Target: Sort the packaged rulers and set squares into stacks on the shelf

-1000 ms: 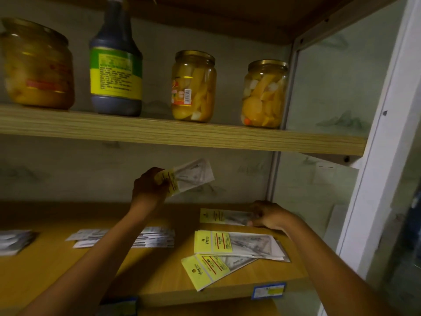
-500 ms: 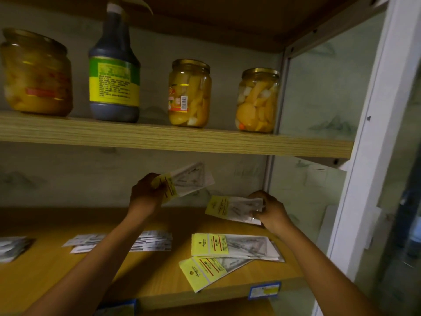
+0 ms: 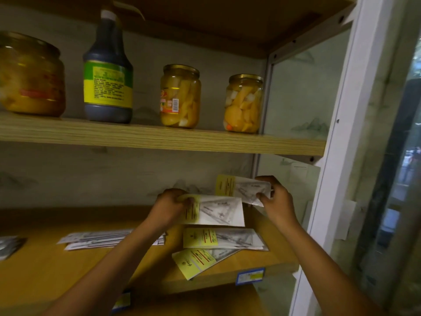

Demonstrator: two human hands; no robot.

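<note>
My left hand grips the yellow end of a packaged set square, held flat above the lower wooden shelf. My right hand pinches the clear end of a second packaged set square, raised a little higher and behind the first. Beneath them, two more set square packs lie overlapping near the shelf's front right. A flat stack of packaged rulers lies to the left, partly hidden by my left forearm.
The upper shelf carries three jars of preserved fruit and a dark sauce bottle. More packs sit at the far left edge. A glass side panel and white door frame close off the right.
My right hand lifted its pack off the shelf and raised it. My left hand lowered its pack and swung it level, so the two packs now sit close together.
</note>
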